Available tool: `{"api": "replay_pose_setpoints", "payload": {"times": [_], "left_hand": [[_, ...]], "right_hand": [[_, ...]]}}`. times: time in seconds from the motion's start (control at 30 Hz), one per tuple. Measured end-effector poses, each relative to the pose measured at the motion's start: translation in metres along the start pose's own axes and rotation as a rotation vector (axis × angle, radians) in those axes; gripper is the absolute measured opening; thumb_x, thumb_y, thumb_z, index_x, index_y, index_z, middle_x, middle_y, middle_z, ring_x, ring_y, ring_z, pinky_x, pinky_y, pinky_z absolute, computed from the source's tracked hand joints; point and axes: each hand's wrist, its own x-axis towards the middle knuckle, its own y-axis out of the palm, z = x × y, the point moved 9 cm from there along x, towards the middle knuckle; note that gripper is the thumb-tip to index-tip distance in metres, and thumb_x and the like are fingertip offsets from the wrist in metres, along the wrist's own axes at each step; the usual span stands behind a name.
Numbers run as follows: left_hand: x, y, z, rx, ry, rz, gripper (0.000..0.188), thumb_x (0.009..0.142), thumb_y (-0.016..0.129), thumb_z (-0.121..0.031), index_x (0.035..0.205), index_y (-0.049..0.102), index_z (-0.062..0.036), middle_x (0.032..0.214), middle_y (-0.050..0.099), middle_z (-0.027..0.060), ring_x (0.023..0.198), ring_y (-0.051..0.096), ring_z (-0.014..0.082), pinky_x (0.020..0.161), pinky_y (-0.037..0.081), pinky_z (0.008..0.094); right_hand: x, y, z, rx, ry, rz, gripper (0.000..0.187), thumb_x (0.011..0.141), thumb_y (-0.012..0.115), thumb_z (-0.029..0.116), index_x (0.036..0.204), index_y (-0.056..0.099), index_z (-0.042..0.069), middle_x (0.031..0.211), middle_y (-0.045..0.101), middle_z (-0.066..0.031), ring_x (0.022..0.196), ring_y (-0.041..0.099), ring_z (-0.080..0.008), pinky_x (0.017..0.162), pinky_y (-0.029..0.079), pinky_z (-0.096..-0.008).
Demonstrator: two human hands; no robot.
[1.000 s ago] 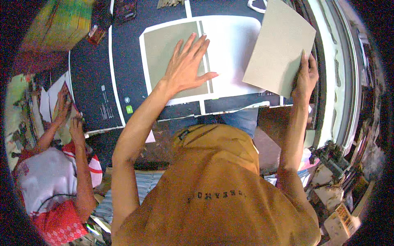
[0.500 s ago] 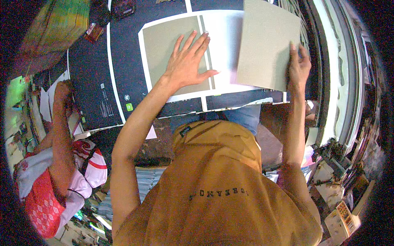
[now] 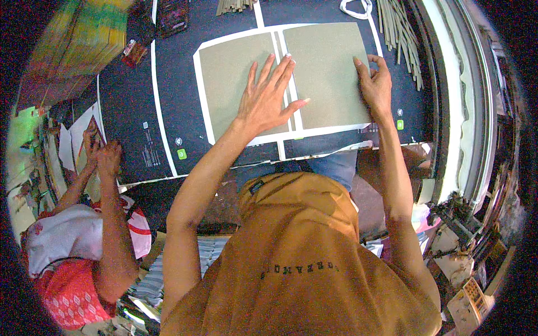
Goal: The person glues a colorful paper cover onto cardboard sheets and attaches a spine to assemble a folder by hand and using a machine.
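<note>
On a white sheet [image 3: 205, 106] lie two grey-brown cardboard panels side by side, a narrow grey strip [image 3: 278, 42] between them. My left hand [image 3: 269, 98] rests flat with spread fingers across the left panel [image 3: 227, 73] and the strip, its thumb reaching the right panel [image 3: 328, 73]. At the outer edge of that right panel, my right hand [image 3: 376, 87] grips the board, thumb on top and fingers curled by the side. The right panel now lies level with the left one.
Dark printed sheets [image 3: 179, 106] cover the table. Thin cardboard strips [image 3: 400, 42] lie at the far right beside a white ring-shaped roll [image 3: 356, 8]. A tall stack [image 3: 84, 50] stands far left. A co-worker's hands [image 3: 106, 154] are at the table's left end.
My right hand has brought the right panel left and down onto the white sheet. My left hand stays flat on the left panel. The co-worker's arms have shifted.
</note>
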Motion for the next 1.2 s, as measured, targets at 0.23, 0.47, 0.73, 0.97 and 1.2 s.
{"api": "replay_pose_setpoints", "payload": {"times": [0.23, 0.47, 0.73, 0.97, 1.2], "left_hand": [[0.000, 0.003, 0.000, 0.039, -0.001, 0.027, 0.089, 0.094, 0.056, -0.062, 0.158, 0.032, -0.0046, 0.166, 0.028, 0.0121, 0.154, 0.020, 0.0375, 0.123, 0.014, 0.0621], [-0.001, 0.005, 0.001, 0.057, -0.004, 0.021, 0.089, 0.095, 0.054, -0.062, 0.158, 0.030, -0.0050, 0.166, 0.028, 0.0116, 0.154, 0.021, 0.0366, 0.124, 0.012, 0.0611], [0.001, 0.006, 0.002, 0.043, -0.017, 0.041, 0.089, 0.094, 0.057, -0.060, 0.158, 0.031, -0.0048, 0.167, 0.026, 0.0109, 0.154, 0.021, 0.0363, 0.123, 0.012, 0.0616], [0.004, 0.003, -0.001, 0.064, 0.006, 0.018, 0.087, 0.094, 0.054, -0.061, 0.155, 0.038, -0.0016, 0.165, 0.030, 0.0122, 0.152, 0.024, 0.0390, 0.123, 0.013, 0.0615], [0.003, 0.004, -0.001, 0.053, 0.003, 0.018, 0.087, 0.094, 0.055, -0.059, 0.155, 0.036, -0.0006, 0.164, 0.031, 0.0125, 0.152, 0.024, 0.0383, 0.123, 0.012, 0.0613]], "right_hand": [[-0.002, 0.005, -0.001, -0.113, -0.051, -0.037, 0.052, 0.093, 0.069, 0.050, 0.124, 0.062, 0.009, 0.095, 0.072, -0.0174, 0.093, 0.070, -0.0345, 0.106, 0.035, -0.0605], [-0.002, 0.010, 0.001, -0.187, -0.097, -0.065, 0.049, 0.093, 0.070, 0.048, 0.123, 0.064, 0.009, 0.104, 0.071, -0.0144, 0.104, 0.065, -0.0342, 0.101, 0.034, -0.0644], [-0.031, 0.000, 0.049, -0.454, -0.373, -0.196, 0.065, 0.089, 0.073, 0.046, 0.141, 0.055, 0.012, 0.140, 0.057, -0.0176, 0.124, 0.055, -0.0366, 0.103, 0.037, -0.0611], [-0.068, 0.066, 0.068, -0.544, -0.643, -0.027, 0.074, 0.096, 0.057, 0.057, 0.156, 0.041, 0.016, 0.161, 0.036, -0.0201, 0.148, 0.035, -0.0395, 0.119, 0.028, -0.0565], [-0.070, 0.071, 0.064, -0.562, -0.613, -0.020, 0.074, 0.098, 0.051, 0.060, 0.158, 0.037, 0.019, 0.163, 0.034, -0.0174, 0.151, 0.031, -0.0369, 0.122, 0.024, -0.0560]]}}
